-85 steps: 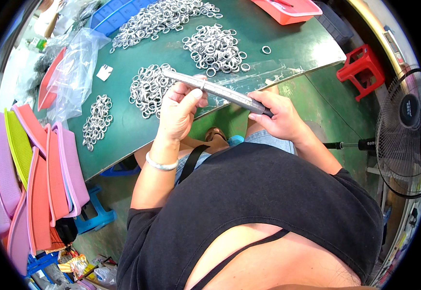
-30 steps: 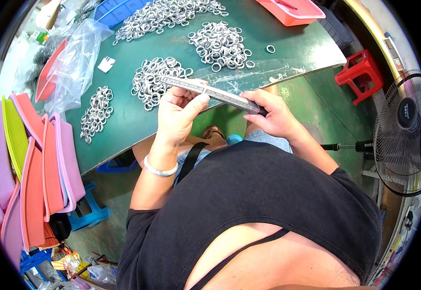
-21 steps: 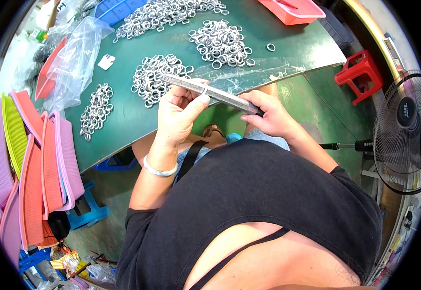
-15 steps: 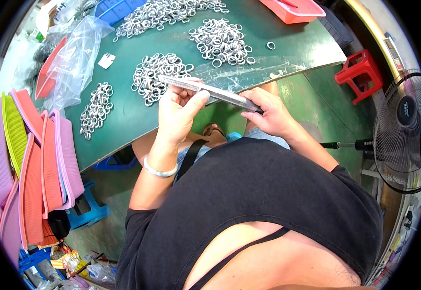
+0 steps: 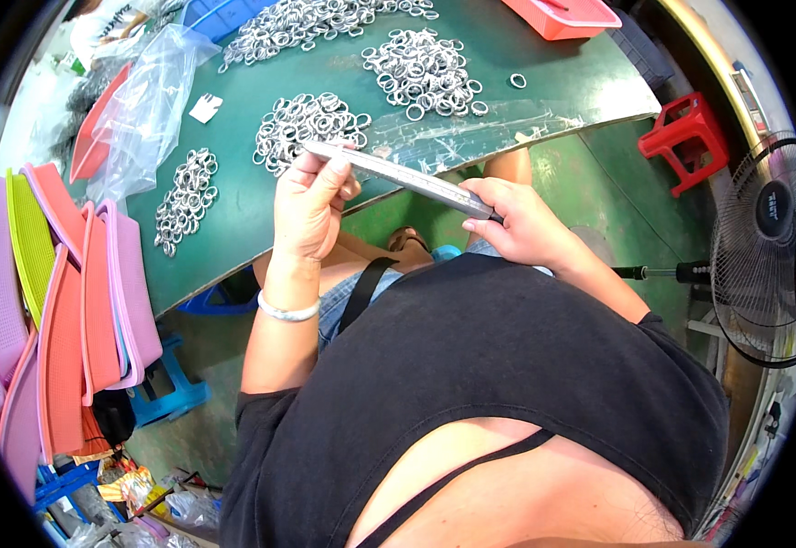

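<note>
A grey metal ring mandrel point(image 5: 398, 175), tapered and finely marked along its length, lies slantwise in front of me over the table's near edge. My right hand point(image 5: 521, 217) is closed round its dark handle end. Near the thin end, my left hand point(image 5: 314, 199) pinches it between thumb and bent fingers; whether a ring sits under those fingers is hidden. Just beyond the left hand lies a heap of silvery rings point(image 5: 299, 123) on the green table point(image 5: 233, 205). Other ring heaps are a small one point(image 5: 188, 196) to the left and a larger one point(image 5: 424, 71) further back.
More rings point(image 5: 293, 27) lie at the back by a blue basket point(image 5: 220, 16). One loose ring point(image 5: 518, 80) lies apart, near a red tray point(image 5: 562, 18). Stacked plastic baskets point(image 5: 69, 301) stand left; a red stool point(image 5: 686, 137) and a fan point(image 5: 764, 247) stand right.
My left hand has slid a little left, toward the mandrel's thin end. My right hand has moved slightly right and down with the handle, and the view has shifted a little.
</note>
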A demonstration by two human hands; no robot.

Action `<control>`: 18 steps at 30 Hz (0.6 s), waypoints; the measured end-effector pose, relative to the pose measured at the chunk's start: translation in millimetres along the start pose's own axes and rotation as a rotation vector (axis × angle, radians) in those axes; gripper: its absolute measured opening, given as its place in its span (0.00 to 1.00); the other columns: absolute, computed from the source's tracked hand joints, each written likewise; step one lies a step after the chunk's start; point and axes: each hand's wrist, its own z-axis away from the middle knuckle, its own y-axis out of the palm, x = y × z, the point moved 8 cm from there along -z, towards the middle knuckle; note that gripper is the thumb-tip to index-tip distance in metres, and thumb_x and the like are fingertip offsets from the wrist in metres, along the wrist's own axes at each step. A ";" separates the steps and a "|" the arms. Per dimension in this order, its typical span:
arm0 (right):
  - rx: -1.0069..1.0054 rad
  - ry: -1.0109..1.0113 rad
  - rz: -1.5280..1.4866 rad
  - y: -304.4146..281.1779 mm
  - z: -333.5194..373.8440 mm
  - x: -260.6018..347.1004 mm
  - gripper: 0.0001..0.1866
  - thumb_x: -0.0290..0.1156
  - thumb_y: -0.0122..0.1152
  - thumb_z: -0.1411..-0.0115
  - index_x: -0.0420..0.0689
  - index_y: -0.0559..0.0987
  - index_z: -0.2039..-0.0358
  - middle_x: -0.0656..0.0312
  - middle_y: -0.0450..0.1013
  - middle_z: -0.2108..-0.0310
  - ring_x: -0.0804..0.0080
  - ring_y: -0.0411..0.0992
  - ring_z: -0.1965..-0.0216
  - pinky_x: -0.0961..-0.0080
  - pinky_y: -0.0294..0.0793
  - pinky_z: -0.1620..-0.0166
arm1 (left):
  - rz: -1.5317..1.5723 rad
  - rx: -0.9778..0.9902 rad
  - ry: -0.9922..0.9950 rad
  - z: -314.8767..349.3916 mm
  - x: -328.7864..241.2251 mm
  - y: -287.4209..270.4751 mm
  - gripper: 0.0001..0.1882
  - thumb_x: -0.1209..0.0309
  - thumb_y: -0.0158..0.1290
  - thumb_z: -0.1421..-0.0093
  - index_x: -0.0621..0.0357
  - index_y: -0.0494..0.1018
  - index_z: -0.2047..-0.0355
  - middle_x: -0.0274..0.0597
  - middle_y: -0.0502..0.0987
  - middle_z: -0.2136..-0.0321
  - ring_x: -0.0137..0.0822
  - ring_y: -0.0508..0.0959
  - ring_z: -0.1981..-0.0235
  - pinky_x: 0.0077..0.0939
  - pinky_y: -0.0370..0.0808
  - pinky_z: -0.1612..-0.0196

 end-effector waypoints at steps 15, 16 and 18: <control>-0.064 -0.138 0.034 -4.2 -1.6 12.8 0.20 0.22 0.59 0.53 0.38 0.71 0.58 0.55 0.70 0.71 0.63 0.70 0.72 0.75 0.69 0.68 | -0.129 0.056 -0.027 10.6 -4.5 26.0 0.20 0.76 0.56 0.49 0.67 0.68 0.55 0.35 0.72 0.75 0.24 0.68 0.77 0.17 0.67 0.70; -0.062 -0.128 0.026 -4.0 -1.7 11.7 0.20 0.22 0.60 0.54 0.38 0.71 0.58 0.55 0.70 0.71 0.64 0.70 0.72 0.75 0.69 0.68 | -0.129 0.059 -0.019 11.8 -4.6 23.7 0.21 0.76 0.56 0.50 0.67 0.68 0.55 0.35 0.72 0.75 0.24 0.68 0.77 0.17 0.67 0.70; -0.059 -0.105 0.012 -3.2 -1.3 10.1 0.20 0.22 0.60 0.54 0.38 0.71 0.57 0.55 0.70 0.71 0.64 0.70 0.72 0.75 0.69 0.69 | -0.165 0.039 0.000 13.9 -5.3 22.7 0.19 0.76 0.56 0.49 0.67 0.69 0.56 0.34 0.72 0.75 0.23 0.68 0.76 0.17 0.67 0.70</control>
